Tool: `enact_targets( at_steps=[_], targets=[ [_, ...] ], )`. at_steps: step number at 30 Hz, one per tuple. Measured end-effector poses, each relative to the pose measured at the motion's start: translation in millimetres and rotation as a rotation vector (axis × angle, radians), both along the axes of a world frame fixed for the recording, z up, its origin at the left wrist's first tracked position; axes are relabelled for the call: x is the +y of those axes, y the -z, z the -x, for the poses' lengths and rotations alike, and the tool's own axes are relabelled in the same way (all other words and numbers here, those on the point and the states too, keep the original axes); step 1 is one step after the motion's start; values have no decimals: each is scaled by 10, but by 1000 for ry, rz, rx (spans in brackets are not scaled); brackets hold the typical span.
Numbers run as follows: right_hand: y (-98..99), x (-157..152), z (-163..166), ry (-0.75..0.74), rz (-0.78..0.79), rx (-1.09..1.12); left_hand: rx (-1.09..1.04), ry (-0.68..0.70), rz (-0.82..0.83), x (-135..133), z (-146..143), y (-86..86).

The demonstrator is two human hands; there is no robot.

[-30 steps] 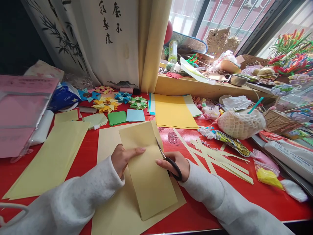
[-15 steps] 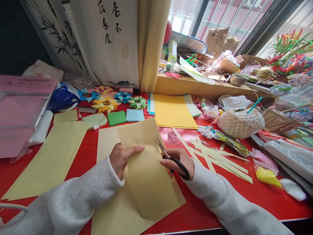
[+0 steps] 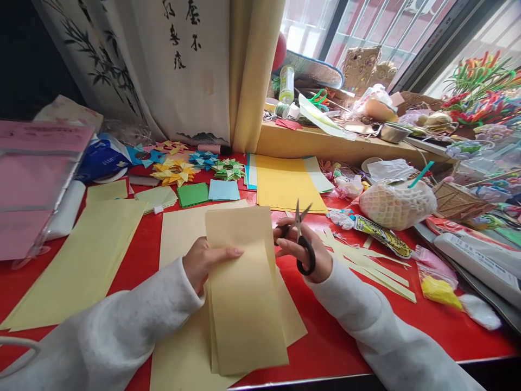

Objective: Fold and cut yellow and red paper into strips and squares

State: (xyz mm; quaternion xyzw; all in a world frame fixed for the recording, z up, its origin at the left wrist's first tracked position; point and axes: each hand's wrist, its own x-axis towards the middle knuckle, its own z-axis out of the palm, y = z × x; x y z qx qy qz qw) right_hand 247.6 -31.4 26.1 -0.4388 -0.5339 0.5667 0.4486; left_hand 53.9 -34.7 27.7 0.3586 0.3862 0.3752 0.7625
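Note:
My left hand (image 3: 205,258) pinches a folded sheet of pale yellow paper (image 3: 246,293), thumb on its front face and fingers hidden behind. The paper stands tilted above larger pale sheets (image 3: 179,336) on the red table. In my right hand (image 3: 313,250) are black-handled scissors (image 3: 300,217), fingers through the loops, blades pointing up and parted. The scissors are just right of the paper, apart from it. Narrow cut paper strips (image 3: 378,266) lie on the table beyond my right hand.
Long pale sheets (image 3: 77,260) lie at the left. Green squares (image 3: 192,195), blue squares (image 3: 223,190) and folded paper stars (image 3: 175,172) sit at the back beside yellow sheets (image 3: 288,182). A netted round object (image 3: 396,203) and small bags (image 3: 442,293) crowd the right.
The scissors have moved from the paper's right edge up and to the right, and their blades have spread. The held paper has turned more upright, still in my left hand.

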Motion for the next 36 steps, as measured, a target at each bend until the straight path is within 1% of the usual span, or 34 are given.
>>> enact_targets(
  at_steps=[2,4,7,9,12,16,19,22,24,29,36],
  targets=[
    [53,-5,34,-37,43,0,15,92,5,-31,-24,-4],
    [83,-18,47,-49,48,-2,41,168,9,-43,-32,3],
    [105,-30,36,-45,38,19,52,213,1,-38,-26,36],
    [117,-29,20,-59,35,28,66,202,2,-25,-18,61],
    [130,-19,1,-92,31,35,119,132,-30,6,-8,84],
    [118,-10,-8,-108,33,30,198,-15,-187,53,6,67],
    [97,-9,-14,-132,37,29,247,-73,-309,78,25,41],
    [100,-2,-27,-158,36,25,306,-86,-418,97,51,38],
    [121,12,-37,-147,29,18,320,-72,-457,109,65,50],
    [172,57,-55,-26,7,1,329,-61,-468,124,78,72],
    [164,58,-44,6,48,24,312,-76,-446,119,76,66]
  ],
)
